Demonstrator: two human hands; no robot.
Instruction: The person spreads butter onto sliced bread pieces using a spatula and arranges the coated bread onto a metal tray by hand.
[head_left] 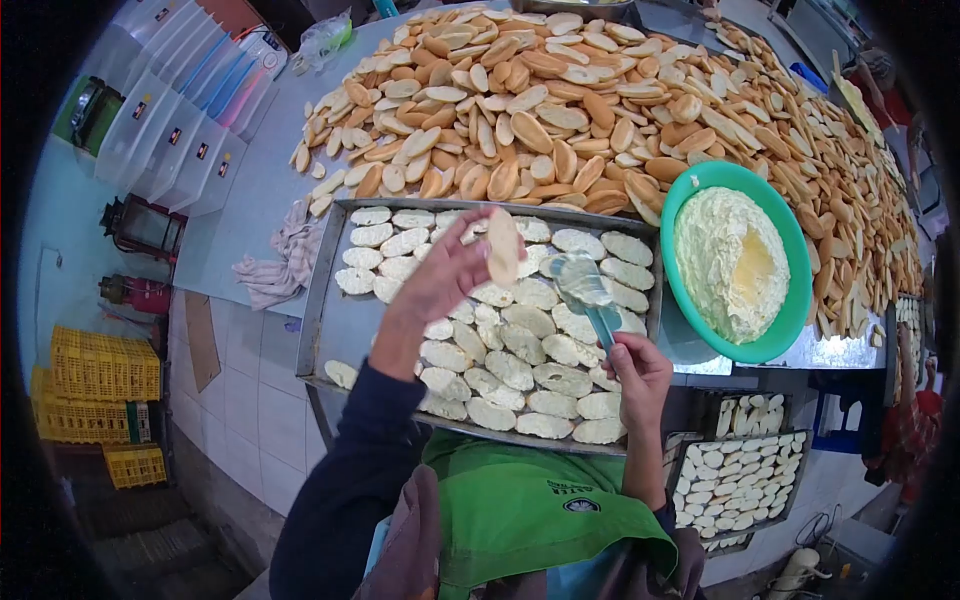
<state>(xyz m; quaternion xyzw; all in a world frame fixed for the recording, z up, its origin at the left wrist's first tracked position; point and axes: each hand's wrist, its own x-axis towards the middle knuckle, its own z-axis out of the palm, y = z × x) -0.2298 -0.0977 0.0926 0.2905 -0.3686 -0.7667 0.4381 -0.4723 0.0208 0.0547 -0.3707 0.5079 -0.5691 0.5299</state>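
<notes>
My left hand (447, 268) is closed on a bread slice (503, 247), held up over the metal tray (326, 290). In my right hand (641, 372) is a spatula (600, 318) with a bluish handle; cream (588, 287) coats its blade, which hovers above the tray's right part. Rows of cream-covered bread slices (528, 343) lie in the tray, some hidden behind my left hand and forearm. Right of the tray stands a green bowl (797, 320) heaped with pale cream (712, 245), with a yellower hollow on one side.
A large pile of bread slices (560, 100) covers the table's far side. A crumpled cloth (285, 262) lies left of the tray. Clear plastic bins (180, 150) stand far left, yellow crates (100, 385) below. Filled trays (740, 480) sit lower right. Another person's arm (908, 405) shows at the right edge.
</notes>
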